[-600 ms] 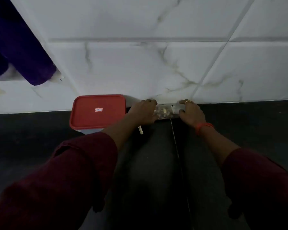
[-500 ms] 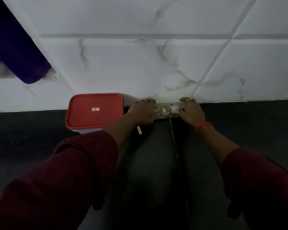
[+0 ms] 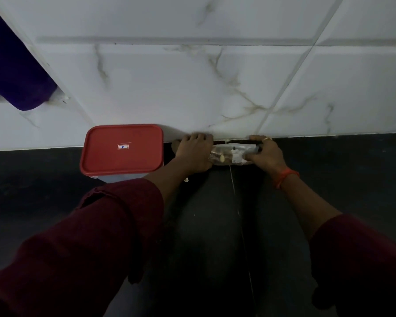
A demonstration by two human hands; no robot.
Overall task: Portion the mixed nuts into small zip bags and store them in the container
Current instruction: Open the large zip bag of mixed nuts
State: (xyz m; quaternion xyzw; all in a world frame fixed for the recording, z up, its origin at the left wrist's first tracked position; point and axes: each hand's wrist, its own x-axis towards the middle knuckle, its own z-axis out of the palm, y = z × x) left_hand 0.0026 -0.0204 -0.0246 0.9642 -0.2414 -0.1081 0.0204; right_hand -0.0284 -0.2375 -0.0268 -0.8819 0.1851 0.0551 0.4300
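Just right of the lidded container (image 3: 122, 149), the zip bag (image 3: 238, 154) of nuts (image 3: 218, 157) is gripped at both ends, left hand (image 3: 196, 154) and right hand (image 3: 265, 154) curled round it. A half-pressed seal (hidden here) could spill nuts when lifted.

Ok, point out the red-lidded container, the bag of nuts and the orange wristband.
container (image 3: 121, 157): head view, on its red lid.
bag of nuts (image 3: 233, 154): head view, the clear middle part.
orange wristband (image 3: 286, 177): head view, middle of the band.

Head-worn view — forward and down, close over the counter (image 3: 37, 193).
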